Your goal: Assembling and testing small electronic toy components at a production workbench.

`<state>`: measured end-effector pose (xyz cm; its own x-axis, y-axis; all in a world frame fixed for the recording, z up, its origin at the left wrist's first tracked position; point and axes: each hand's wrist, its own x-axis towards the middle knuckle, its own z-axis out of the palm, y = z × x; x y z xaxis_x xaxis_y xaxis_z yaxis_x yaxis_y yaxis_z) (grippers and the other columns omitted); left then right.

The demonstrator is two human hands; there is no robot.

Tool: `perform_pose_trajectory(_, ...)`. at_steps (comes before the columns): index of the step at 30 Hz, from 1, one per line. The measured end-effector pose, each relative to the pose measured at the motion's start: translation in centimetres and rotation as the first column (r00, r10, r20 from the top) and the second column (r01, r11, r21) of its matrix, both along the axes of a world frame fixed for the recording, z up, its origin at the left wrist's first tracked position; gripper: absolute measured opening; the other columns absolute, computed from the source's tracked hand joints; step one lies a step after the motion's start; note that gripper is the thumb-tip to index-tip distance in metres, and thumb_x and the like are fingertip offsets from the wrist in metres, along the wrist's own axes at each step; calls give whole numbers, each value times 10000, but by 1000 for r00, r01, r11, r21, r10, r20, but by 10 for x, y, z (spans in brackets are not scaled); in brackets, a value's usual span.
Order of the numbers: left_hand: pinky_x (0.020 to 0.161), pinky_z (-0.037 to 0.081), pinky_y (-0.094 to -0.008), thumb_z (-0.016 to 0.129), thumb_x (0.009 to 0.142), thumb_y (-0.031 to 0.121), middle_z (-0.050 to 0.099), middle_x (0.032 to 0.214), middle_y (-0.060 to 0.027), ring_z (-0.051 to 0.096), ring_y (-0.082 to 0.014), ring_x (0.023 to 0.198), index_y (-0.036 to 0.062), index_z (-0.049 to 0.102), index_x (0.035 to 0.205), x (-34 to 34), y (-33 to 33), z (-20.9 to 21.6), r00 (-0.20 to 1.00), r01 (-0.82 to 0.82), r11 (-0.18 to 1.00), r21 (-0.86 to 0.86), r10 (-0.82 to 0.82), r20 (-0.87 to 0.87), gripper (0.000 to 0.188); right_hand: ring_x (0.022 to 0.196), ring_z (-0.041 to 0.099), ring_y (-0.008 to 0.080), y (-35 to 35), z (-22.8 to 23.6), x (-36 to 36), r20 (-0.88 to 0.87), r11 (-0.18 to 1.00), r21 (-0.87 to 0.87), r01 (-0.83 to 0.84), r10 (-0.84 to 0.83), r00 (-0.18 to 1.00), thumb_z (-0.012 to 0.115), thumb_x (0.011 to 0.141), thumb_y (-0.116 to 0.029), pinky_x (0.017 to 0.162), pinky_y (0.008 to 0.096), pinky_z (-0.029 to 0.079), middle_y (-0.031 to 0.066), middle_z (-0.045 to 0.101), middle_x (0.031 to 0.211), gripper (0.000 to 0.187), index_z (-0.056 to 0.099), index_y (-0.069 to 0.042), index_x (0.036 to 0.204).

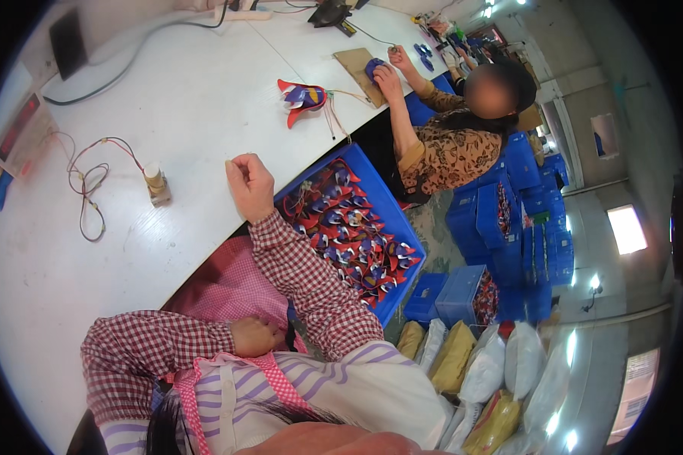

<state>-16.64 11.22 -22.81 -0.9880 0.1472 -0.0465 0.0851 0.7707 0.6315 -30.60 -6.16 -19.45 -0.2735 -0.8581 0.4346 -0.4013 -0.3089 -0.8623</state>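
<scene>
My right hand (250,186) is over the near edge of the white table (182,91), closed with thumb and fingers drawn together. Whatever it may hold is hidden. Close to my body, by the pink checked apron (228,284), my left hand (255,337) is curled, and its grip cannot be made out. To the left of my right hand stands a small beige cylindrical part (156,184) with thin looped wires (91,186). Farther up the table lies a red, white and purple petal-shaped piece (303,100) with wires trailing from it.
A blue crate (408,284) full of similar petal pieces (349,227) sits beside my right forearm. Beyond it a co-worker (451,152) handles a purple piece (372,70) by a brown board (354,68). Stacked blue crates (520,250) and filled sacks (482,371) stand at right.
</scene>
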Motion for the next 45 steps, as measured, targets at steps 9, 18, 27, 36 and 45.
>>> perform_pose_trajectory(9,770,545,-432,500,884,249,662,1034,-161,666,-335,913,80,607,1076,-5,-7,2,985,35,995,88,-49,166,277,581,484,58,4,2,3,-96,998,-66,-21,14,995,652,899,-127,529,215,406,8,547,671,152,574,2,882)
perform_pose_trajectory(18,759,520,-460,571,874,307,633,963,-179,643,-362,863,52,572,1104,4,-42,15,976,-218,960,175,215,35,343,753,522,42,75,13,-27,210,974,116,-196,169,963,617,914,-41,671,190,434,-8,580,834,73,575,6,952)
perform_pose_trajectory(27,828,477,-419,692,766,153,526,1046,-175,531,-360,975,36,533,1172,-33,-124,96,494,-700,682,212,677,-546,452,714,496,49,72,34,-111,54,991,117,-68,62,997,622,922,-102,633,198,415,-12,563,802,123,584,-2,982)
perform_pose_trajectory(36,1042,345,-542,865,533,245,248,1522,-123,226,-328,1420,122,195,1492,-100,-311,99,513,-780,376,-500,843,-165,1176,960,631,288,-140,65,-210,-715,979,166,118,38,698,655,838,-396,853,381,491,180,657,1051,499,628,11,1126)
perform_pose_trajectory(45,951,371,-495,714,711,198,430,1368,-82,375,-268,1317,132,405,1363,-113,-325,85,522,-799,415,-435,838,-160,724,1279,470,341,-248,54,-228,-679,760,605,238,336,652,597,716,-620,1076,397,353,224,486,1379,916,465,16,1363)
